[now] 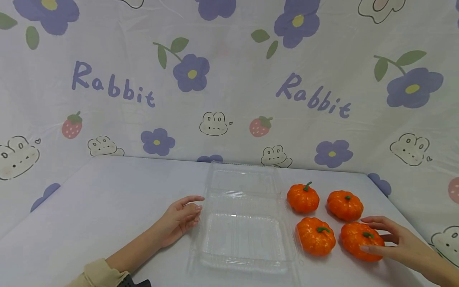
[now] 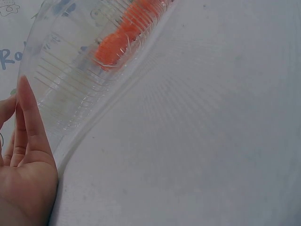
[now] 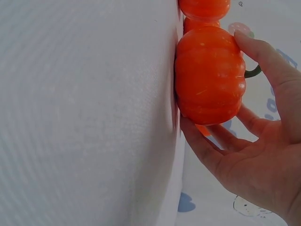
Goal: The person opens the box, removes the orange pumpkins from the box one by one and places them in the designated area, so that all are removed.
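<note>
A clear plastic clamshell box (image 1: 244,235) lies with its lid folded back on the table. At its left edge is my left hand (image 1: 181,219), fingers loosely extended, a fingertip against or very near the rim; in the left wrist view the hand (image 2: 28,146) holds nothing. My right hand (image 1: 401,241) grips the front right orange toy pumpkin (image 1: 358,239), which has a green stem. In the right wrist view, thumb and fingers span opposite sides of this pumpkin (image 3: 209,75), which rests on the table.
Other orange pumpkins stand close by: one front left (image 1: 315,237), one back left (image 1: 303,198) and one back right (image 1: 345,205). The white table (image 1: 118,195) meets a patterned cloth backdrop (image 1: 229,95) behind the box.
</note>
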Demonstrator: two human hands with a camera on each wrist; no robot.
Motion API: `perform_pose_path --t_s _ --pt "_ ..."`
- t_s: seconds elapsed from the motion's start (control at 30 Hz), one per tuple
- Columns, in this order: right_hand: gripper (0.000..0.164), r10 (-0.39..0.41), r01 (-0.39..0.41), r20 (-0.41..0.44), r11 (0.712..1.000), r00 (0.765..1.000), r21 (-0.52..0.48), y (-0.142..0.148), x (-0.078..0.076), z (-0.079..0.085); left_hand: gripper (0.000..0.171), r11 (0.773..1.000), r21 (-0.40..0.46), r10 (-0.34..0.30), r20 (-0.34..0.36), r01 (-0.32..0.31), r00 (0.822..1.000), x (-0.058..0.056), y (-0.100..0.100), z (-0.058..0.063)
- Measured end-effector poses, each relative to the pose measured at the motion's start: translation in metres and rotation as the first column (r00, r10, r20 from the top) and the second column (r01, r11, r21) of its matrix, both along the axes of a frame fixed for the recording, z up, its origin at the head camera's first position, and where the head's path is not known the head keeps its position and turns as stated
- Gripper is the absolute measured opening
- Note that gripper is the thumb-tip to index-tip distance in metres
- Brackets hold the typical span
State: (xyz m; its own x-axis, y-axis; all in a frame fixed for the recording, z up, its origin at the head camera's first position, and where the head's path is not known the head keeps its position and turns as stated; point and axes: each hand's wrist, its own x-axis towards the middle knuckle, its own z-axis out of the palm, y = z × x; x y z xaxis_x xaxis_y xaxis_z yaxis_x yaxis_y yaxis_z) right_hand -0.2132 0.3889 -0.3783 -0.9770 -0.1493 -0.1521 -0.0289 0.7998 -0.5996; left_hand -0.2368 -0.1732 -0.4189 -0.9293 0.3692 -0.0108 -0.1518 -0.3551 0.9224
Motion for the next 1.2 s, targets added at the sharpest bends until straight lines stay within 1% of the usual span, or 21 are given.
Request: perform_pose_path --t_s 0.37,0.67,0.87,0.97,1.1,1.2 --pt "0.076 0.007 -0.008 0.018 1.000 1.000 0.012 -0.005 0.004 0.005 0.024 1.000 0.011 -0.004 0.000 0.004 1.000 0.001 0.001 0.001" --pt "0.074 0.027 -0.027 -0.019 0.999 0.999 0.026 -0.004 0.006 0.008 0.027 1.000 0.016 -0.006 0.010 0.006 1.000 0.002 0.001 0.001" --pt "0.073 0.053 -0.051 -0.065 0.998 0.996 0.029 -0.002 0.006 0.013 0.031 1.000 0.014 -0.003 0.022 0.003 1.000 0.003 -0.001 0.002" --pt "0.074 0.053 -0.052 -0.048 0.998 0.997 0.023 -0.002 0.005 0.016 0.032 1.000 0.012 0.000 0.028 -0.001 1.000 0.004 -0.001 0.003" --pt "0.074 0.063 -0.062 -0.041 0.997 0.997 0.043 -0.005 0.006 0.024 0.040 1.000 -0.004 0.013 0.030 -0.013 0.999 0.006 -0.002 0.005" --pt "0.073 0.076 -0.071 -0.063 0.995 0.995 0.068 -0.009 0.007 0.030 0.049 0.999 -0.029 0.026 0.019 -0.025 0.999 0.005 -0.003 0.005"
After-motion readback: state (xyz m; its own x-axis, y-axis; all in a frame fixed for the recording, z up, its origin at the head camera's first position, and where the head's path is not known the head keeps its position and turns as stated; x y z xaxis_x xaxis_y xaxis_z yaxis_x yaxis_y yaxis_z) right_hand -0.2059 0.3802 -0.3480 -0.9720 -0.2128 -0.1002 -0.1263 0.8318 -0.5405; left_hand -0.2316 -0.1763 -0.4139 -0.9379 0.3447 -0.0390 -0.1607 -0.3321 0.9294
